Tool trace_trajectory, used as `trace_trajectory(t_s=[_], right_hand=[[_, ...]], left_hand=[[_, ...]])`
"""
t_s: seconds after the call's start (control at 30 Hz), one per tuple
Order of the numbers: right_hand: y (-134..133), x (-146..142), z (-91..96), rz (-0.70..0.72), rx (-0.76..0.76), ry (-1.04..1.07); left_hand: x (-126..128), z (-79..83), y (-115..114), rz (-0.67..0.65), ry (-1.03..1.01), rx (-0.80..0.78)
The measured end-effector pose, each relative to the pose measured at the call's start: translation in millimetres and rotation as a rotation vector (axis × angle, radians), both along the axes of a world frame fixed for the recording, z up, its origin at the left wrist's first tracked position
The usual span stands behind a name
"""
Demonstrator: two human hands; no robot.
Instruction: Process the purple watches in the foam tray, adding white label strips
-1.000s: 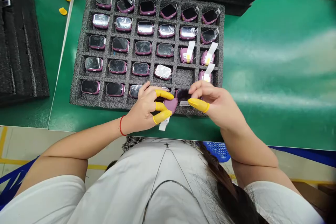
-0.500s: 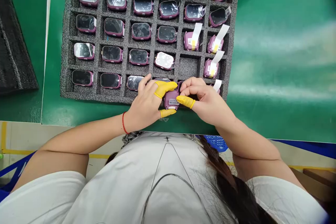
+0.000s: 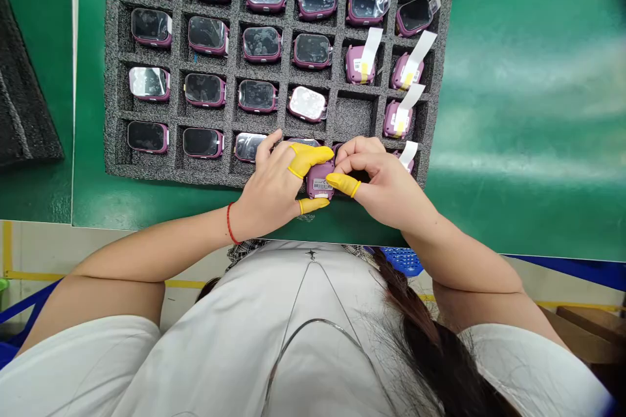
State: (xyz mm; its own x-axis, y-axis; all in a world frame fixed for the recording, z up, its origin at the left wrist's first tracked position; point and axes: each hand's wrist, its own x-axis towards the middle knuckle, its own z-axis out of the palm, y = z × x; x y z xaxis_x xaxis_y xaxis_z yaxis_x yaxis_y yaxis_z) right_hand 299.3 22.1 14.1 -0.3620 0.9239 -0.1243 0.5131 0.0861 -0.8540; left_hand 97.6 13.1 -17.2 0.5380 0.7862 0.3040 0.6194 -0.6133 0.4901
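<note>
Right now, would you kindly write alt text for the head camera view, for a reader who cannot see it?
The left hand and right hand, with yellow finger cots, hold a purple smartwatch bearing a barcode label over the near edge of a black foam tray. The tray's compartments hold rows of similar watches, and it sits on a green work mat.

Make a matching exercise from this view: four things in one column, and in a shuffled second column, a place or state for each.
Things:
1. Left hand
2. Right hand
3. Purple watch
4. Empty foam cell

Places or states:
A. In the black foam tray
B. One yellow finger cot showing
C. Held between both hands, barcode label showing
D. Two yellow finger cots showing

Pairs: 1-D, 2-B, 3-C, 4-A
</note>
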Motion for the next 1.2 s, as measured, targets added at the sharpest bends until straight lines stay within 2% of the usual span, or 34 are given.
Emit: trace_trajectory(t_s=[0.67, 0.77, 0.87, 1.0, 1.1, 1.2], right_hand=[[-2.1, -1.3, -4.2, 0.005, 0.063, -0.025], [-5.0, -1.8, -3.7, 0.013, 0.128, -0.059], [-7.6, 0.7, -0.8, 0.045, 0.259, -0.171], [-6.6, 4.9, -2.2, 0.005, 0.367, -0.287], [-3.4, 2.7, -10.4, 0.023, 0.344, -0.288], [0.0, -2.7, -18.3, 0.040, 0.287, -0.292]], left_hand=[[-0.1, -3.8, 0.6, -0.004, -0.033, 0.011], [-0.6, -3.0, 0.9, -0.006, -0.044, 0.001], [-0.4, -2.6, 0.5, -0.006, -0.025, -0.025], [0.5, -3.2, -0.3, 0.004, 0.017, -0.054], [-4.1, 0.9, 0.9, -0.029, -0.003, -0.057], [-15.9, 10.5, 3.7, -0.128, 0.049, -0.114]])
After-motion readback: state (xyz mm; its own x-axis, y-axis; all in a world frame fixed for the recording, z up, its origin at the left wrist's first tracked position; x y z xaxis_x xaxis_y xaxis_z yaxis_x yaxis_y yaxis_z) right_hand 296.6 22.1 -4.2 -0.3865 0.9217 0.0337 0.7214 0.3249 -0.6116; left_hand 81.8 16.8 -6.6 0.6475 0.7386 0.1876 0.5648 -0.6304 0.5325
